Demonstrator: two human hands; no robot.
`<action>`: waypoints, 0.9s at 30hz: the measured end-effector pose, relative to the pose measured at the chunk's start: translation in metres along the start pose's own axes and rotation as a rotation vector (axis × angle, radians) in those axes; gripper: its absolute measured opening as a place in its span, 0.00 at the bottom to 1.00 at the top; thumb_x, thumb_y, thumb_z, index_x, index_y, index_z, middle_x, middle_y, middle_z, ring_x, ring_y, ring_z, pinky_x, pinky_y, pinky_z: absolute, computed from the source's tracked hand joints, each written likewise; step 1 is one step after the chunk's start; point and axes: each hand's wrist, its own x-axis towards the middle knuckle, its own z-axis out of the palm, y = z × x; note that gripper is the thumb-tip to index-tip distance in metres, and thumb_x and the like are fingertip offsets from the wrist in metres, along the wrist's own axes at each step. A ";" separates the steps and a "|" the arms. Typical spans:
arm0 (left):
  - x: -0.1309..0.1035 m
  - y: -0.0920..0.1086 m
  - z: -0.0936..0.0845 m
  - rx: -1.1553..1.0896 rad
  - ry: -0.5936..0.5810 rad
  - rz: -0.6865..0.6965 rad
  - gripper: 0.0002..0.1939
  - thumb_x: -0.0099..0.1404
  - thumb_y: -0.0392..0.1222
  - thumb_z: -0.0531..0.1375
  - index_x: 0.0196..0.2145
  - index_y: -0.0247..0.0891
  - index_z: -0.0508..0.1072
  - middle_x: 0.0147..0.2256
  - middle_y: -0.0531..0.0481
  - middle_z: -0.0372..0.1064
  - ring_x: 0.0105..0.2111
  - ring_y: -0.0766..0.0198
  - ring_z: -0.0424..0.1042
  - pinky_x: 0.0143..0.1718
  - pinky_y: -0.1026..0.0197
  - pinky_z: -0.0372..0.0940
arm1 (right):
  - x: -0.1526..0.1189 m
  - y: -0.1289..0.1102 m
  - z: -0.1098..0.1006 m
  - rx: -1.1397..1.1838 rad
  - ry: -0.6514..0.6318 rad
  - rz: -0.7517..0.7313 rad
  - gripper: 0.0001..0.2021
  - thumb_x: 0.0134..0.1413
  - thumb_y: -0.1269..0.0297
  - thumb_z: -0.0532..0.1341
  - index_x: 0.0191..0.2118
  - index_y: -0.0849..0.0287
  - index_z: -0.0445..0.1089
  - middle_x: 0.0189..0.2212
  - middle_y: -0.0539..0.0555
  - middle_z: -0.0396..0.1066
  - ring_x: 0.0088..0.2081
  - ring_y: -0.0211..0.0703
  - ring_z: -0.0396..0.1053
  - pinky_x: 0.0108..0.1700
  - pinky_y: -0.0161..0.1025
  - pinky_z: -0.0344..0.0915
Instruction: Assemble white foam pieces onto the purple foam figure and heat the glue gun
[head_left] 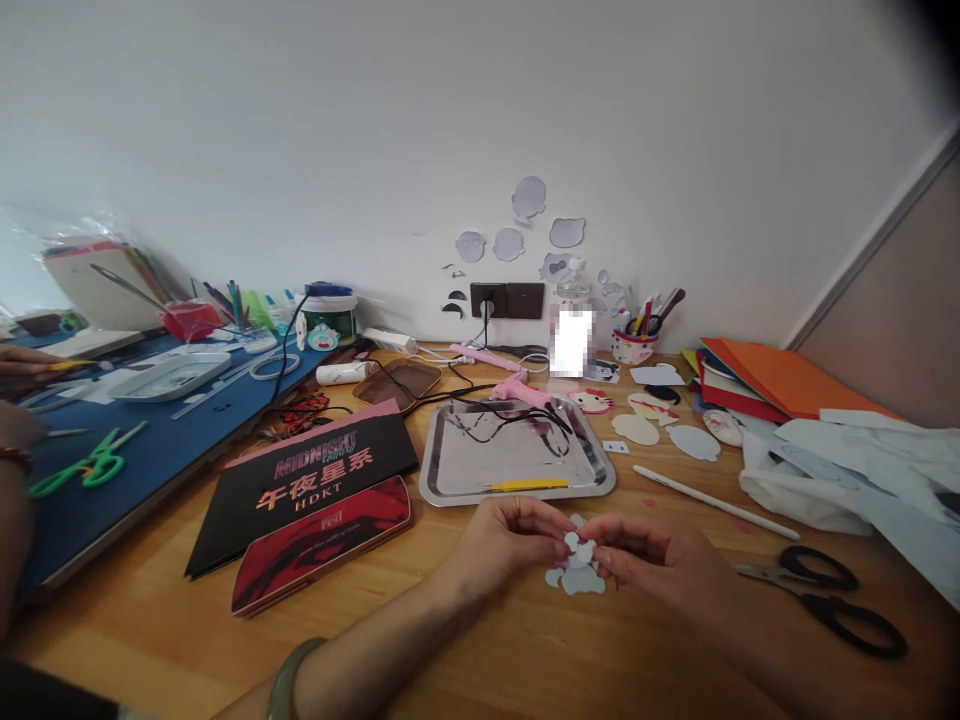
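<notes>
Between my two hands is a small white bear-shaped paper cutout [580, 553], held just above the wooden table. The fingers of my left hand [504, 545] pinch its left side, and a ring shows on one finger. From the right, my right hand [660, 560] pinches the same cutout with thumb and fingertips. A larger pale cutout [583, 580] shows just below and behind it; I cannot tell whether the two are joined. Black-handled scissors [832, 590] lie to the right of my right hand.
A metal tray [442, 480] holds a yellow craft knife [529, 485] and a pink glue gun [521, 390] at its back edge. A white pen [712, 500] lies to the right. Black and red boxes [322, 540] sit left. A co-worker's hand [30, 365] is at the blue table.
</notes>
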 end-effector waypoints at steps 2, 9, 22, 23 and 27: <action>0.000 0.001 0.000 0.003 0.003 0.004 0.12 0.42 0.35 0.67 0.27 0.31 0.74 0.25 0.49 0.72 0.25 0.68 0.69 0.31 0.64 0.62 | 0.000 0.000 0.000 0.011 0.012 0.007 0.10 0.49 0.60 0.59 0.37 0.57 0.69 0.32 0.50 0.72 0.32 0.36 0.68 0.35 0.33 0.63; 0.000 0.005 0.001 0.002 0.044 -0.044 0.13 0.40 0.37 0.68 0.26 0.31 0.73 0.24 0.50 0.71 0.23 0.69 0.68 0.30 0.65 0.61 | -0.001 -0.006 -0.002 -0.012 0.037 0.035 0.09 0.48 0.61 0.59 0.36 0.57 0.69 0.29 0.48 0.72 0.30 0.35 0.68 0.33 0.32 0.63; 0.003 0.002 -0.003 0.025 0.061 -0.024 0.10 0.42 0.35 0.66 0.26 0.31 0.74 0.23 0.51 0.70 0.22 0.71 0.65 0.29 0.67 0.58 | -0.001 -0.005 -0.004 -0.100 0.068 0.000 0.09 0.48 0.60 0.58 0.35 0.56 0.69 0.29 0.50 0.71 0.31 0.38 0.67 0.33 0.34 0.63; 0.003 0.001 -0.003 0.028 0.067 -0.025 0.10 0.42 0.35 0.66 0.26 0.31 0.74 0.23 0.51 0.70 0.22 0.71 0.65 0.29 0.67 0.58 | 0.000 -0.006 -0.004 -0.096 0.069 -0.005 0.08 0.48 0.60 0.58 0.35 0.56 0.69 0.29 0.49 0.71 0.31 0.37 0.67 0.33 0.34 0.63; 0.002 0.002 -0.003 0.036 0.085 -0.030 0.09 0.42 0.33 0.65 0.26 0.32 0.74 0.23 0.51 0.70 0.23 0.71 0.66 0.30 0.67 0.58 | 0.000 -0.007 -0.004 -0.085 0.080 -0.014 0.07 0.48 0.60 0.58 0.34 0.55 0.69 0.28 0.48 0.71 0.30 0.36 0.67 0.32 0.32 0.63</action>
